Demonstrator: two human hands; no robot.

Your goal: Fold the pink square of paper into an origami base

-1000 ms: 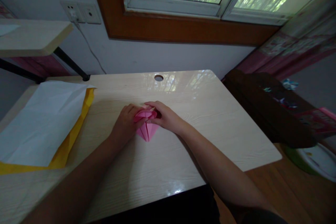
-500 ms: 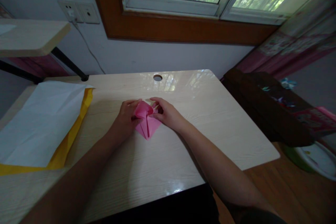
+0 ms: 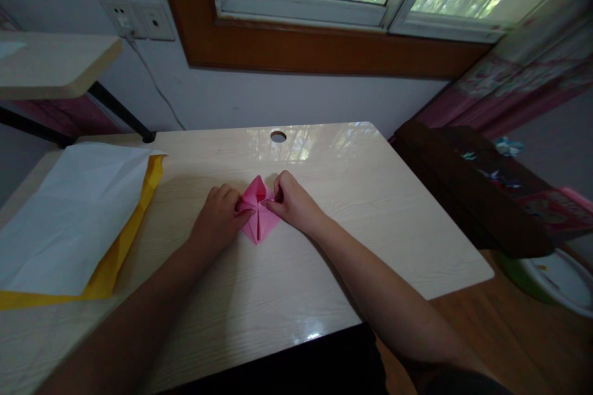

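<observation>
A small folded pink paper [image 3: 258, 213] lies flat on the light wooden desk [image 3: 324, 259], shaped like a diamond with creases meeting at its middle. My left hand [image 3: 217, 220] presses its fingertips on the paper's left side. My right hand [image 3: 291, 202] pinches and presses the paper's right side near the centre crease. Both hands touch the paper and partly cover its edges.
A white sheet [image 3: 78, 210] lies over a yellow sheet [image 3: 125, 241] at the desk's left. A cable hole [image 3: 278, 136] sits near the desk's back edge. A dark wooden piece of furniture [image 3: 467, 185] stands to the right, with a white dish [image 3: 563, 281] on the floor.
The raised upper flap of the pink paper has been pushed down flat. Both hands have shifted from lifting the flap to pressing the paper against the desk.
</observation>
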